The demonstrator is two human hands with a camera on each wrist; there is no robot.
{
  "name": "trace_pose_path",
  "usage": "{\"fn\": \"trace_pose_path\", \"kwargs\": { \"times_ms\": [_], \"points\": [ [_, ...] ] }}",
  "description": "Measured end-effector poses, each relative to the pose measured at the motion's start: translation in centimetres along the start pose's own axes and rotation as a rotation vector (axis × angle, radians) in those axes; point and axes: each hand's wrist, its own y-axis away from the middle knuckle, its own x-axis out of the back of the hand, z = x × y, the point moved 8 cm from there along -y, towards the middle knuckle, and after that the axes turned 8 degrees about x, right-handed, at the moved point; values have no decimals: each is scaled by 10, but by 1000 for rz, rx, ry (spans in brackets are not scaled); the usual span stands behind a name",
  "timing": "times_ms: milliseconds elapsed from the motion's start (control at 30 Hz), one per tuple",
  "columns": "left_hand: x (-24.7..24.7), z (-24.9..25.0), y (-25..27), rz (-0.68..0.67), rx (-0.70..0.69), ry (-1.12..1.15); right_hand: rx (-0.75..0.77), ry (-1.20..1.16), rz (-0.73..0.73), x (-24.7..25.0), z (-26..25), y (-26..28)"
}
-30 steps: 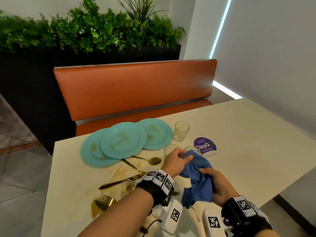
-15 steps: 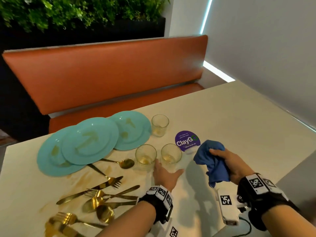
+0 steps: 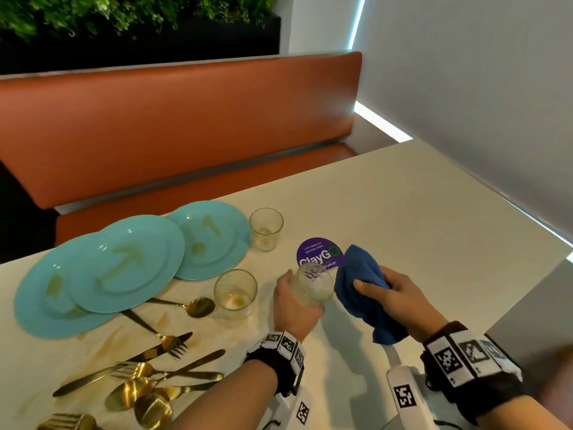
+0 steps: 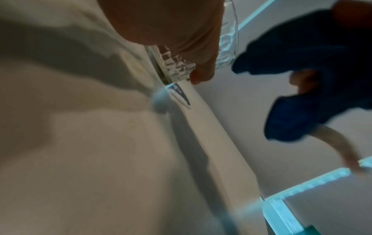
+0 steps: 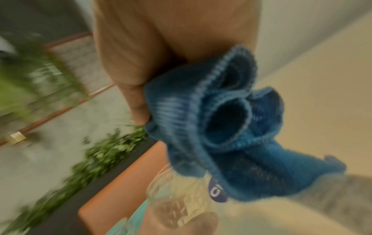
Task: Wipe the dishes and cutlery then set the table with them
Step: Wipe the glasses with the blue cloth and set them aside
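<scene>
My left hand (image 3: 296, 302) grips a clear patterned glass (image 3: 313, 285) lifted off the table and tilted toward the right; the same glass (image 4: 177, 70) shows under my fingers in the left wrist view. My right hand (image 3: 393, 297) clutches a bunched blue cloth (image 3: 361, 287) just right of the glass's mouth, and in the right wrist view the blue cloth (image 5: 221, 127) hangs over the glass (image 5: 179, 200). Two more glasses (image 3: 235, 294) (image 3: 266, 228) stand on the table. Three stained teal plates (image 3: 124, 262) overlap at the left. Gold cutlery (image 3: 155, 377) lies scattered at the front left.
A purple round sticker (image 3: 319, 253) lies on the cream table (image 3: 418, 231) behind the glass. Brown smears mark the table near the cutlery. An orange bench (image 3: 173, 125) runs along the far edge, with plants above it. A grey wall bounds the right side.
My left hand, flat on the table half a second ago, now holds one of the near glasses lifted and tilted. The right hand has brought the cloth closer to it.
</scene>
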Motion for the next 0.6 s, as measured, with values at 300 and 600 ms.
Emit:
{"fn": "trace_pose_path", "kwargs": {
  "times_ms": [300,600],
  "points": [
    [27,125,82,-344,-749,-337,649,993,-340,-76,-84,44],
    [119,116,118,-170,-1156,-597,260,656,-685,-142,-88,77]
  ]
}}
